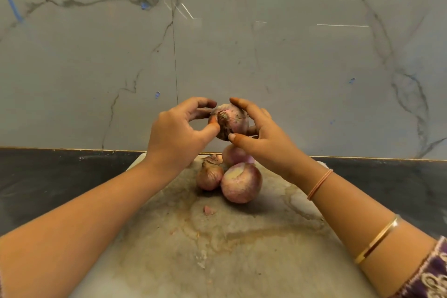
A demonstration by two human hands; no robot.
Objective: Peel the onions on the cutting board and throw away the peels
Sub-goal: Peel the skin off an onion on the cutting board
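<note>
I hold a pinkish-purple onion (pixel 232 120) in the air above the cutting board (pixel 217 244), its root end facing me. My right hand (pixel 262 135) grips it from the right, fingers over the top and thumb beneath. My left hand (pixel 176 133) pinches at the root end with thumb and curled fingers. On the board below lie a large pale purple onion (pixel 241 182), a smaller brown-skinned onion (pixel 209 176) to its left, and a third onion (pixel 234 155) behind, partly hidden by my right hand. A small peel scrap (pixel 208 210) lies on the board.
The stained whitish board lies on a dark countertop (pixel 48 176) that runs along a grey marble wall (pixel 96 55). A bit of loose peel (pixel 214 158) lies behind the small onion. Bangles sit on my right forearm.
</note>
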